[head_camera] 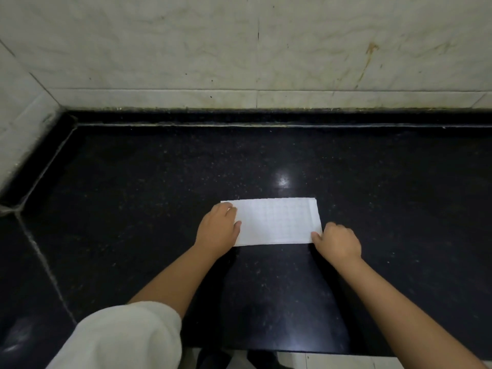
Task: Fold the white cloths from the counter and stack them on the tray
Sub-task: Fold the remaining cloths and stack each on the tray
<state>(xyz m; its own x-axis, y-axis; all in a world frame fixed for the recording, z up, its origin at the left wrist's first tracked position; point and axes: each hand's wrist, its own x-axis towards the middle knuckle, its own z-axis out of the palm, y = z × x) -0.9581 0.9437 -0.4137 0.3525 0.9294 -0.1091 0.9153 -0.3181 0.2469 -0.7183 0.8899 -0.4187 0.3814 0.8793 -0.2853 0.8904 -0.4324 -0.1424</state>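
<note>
A white cloth [277, 222], folded into a flat rectangle with a faint grid texture, lies on the black speckled counter [133, 195]. My left hand [218, 230] rests on the cloth's left end with its fingers curled over the edge. My right hand [338, 242] pinches the cloth's near right corner between thumb and fingers. No tray and no other cloth is in view.
A pale marble-tiled wall [239, 49] rises behind the counter and along its left side. A raised black lip [266, 118] runs along the back. The counter's near edge [266, 350] shows light floor tiles below. A white sleeve [119, 339] covers my left upper arm.
</note>
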